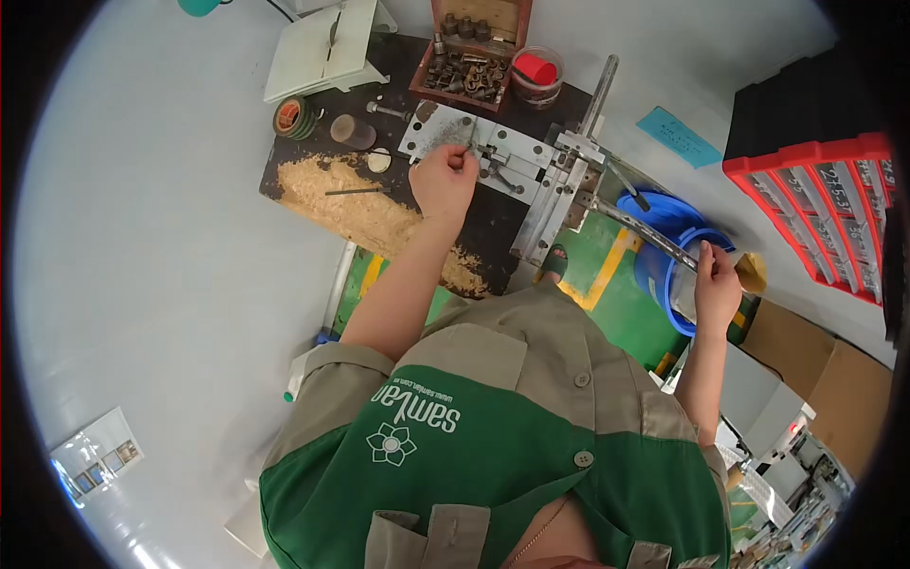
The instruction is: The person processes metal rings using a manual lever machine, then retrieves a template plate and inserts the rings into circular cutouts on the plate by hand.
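Observation:
My left hand [443, 182] is over a metal fixture plate [531, 150] on the workbench. Its thumb and fingertips are pinched together beside a small clamp-like part [495, 163]; whatever lies between them is too small to make out. Out to the right, my right hand [718, 289] has its fingers closed around the end of a long metal lever [654, 235]. That lever runs to the slide assembly [559, 199] of a hand press at the plate's right side. Grey dust or filings lie on the plate near my left fingertips.
Behind the plate stand a wooden box [517, 24] of metal parts and a tub with a red item [536, 68]. Tape rolls [294, 118], a brown jar [353, 132] and a thin rod [356, 191] lie left. A blue bin [654, 275] sits below the lever; red-edged drawers [815, 156] hang right.

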`<act>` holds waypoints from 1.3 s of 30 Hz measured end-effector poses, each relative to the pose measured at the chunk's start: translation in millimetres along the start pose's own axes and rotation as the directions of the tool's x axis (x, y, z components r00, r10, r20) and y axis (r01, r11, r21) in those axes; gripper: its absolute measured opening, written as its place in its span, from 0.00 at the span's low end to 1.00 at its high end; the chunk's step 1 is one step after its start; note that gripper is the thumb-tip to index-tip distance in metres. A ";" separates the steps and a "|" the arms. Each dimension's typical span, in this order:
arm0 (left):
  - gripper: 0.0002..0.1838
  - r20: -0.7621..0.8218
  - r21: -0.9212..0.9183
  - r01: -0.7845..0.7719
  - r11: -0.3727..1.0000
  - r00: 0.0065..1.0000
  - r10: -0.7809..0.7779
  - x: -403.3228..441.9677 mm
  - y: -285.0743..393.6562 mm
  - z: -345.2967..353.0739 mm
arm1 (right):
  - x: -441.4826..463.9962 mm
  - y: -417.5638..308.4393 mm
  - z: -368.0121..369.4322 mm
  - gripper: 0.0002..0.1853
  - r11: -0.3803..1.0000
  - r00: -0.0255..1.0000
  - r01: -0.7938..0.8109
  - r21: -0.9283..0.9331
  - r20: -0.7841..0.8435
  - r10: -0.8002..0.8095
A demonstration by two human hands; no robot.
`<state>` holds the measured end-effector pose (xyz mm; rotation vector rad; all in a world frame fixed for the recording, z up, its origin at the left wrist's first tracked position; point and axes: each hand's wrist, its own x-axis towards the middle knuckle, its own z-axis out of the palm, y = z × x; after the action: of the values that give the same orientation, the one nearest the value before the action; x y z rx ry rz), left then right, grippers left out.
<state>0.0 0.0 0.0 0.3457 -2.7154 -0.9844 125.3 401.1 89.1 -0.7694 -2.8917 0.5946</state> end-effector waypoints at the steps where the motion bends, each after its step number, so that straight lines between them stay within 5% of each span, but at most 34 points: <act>1: 0.09 -0.004 -0.019 0.024 1.000 1.000 -0.024 1.2 3.5 -2.0 | -0.2 3.2 2.5 0.21 1.000 1.000 -0.007 -0.014 -0.002 0.007; 6: 0.10 0.006 -0.075 0.106 0.992 0.994 -0.106 4.2 7.6 -2.2 | 6.0 17.2 15.0 0.23 0.994 0.992 -0.096 -0.043 0.084 0.099; 16: 0.12 0.007 -0.095 0.121 0.988 0.993 -0.121 3.8 10.0 -3.4 | 16.9 80.2 78.2 0.29 0.999 0.995 0.026 -0.029 0.099 -0.023; 20: 0.11 0.004 -0.135 0.120 0.984 0.993 -0.121 2.8 9.6 -2.4 | 11.1 57.7 55.7 0.28 0.992 0.990 -0.119 0.043 0.085 0.115; 29: 0.13 0.032 -0.047 0.140 0.989 0.990 -0.138 2.7 14.4 -7.3 | 15.8 97.9 95.0 0.26 1.000 0.999 0.008 -0.006 0.031 -0.008; 32: 0.12 0.123 0.008 0.065 0.998 0.990 -0.065 10.5 11.6 -19.3 | 13.4 75.9 82.0 0.27 0.999 0.997 -0.040 -0.002 0.063 0.040; 34: 0.09 0.070 0.072 -0.301 0.951 0.952 0.297 27.1 1.9 -27.5 | 15.1 81.9 83.7 0.27 1.000 0.999 -0.002 -0.012 0.053 0.003; 37: 0.16 0.159 0.125 -0.635 0.762 0.771 0.617 49.6 1.7 -45.9 | 16.1 84.5 87.1 0.28 0.999 0.999 0.002 -0.034 0.038 -0.001; 39: 0.21 0.306 0.113 -0.655 0.747 0.738 0.601 56.9 -0.9 -52.4 | 15.8 81.9 86.7 0.28 1.000 0.999 -0.021 -0.003 0.047 0.021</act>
<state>-38.2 -48.8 46.3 -0.6977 -2.8191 -0.5577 133.3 444.2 -22.9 -0.7983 -2.9305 0.6195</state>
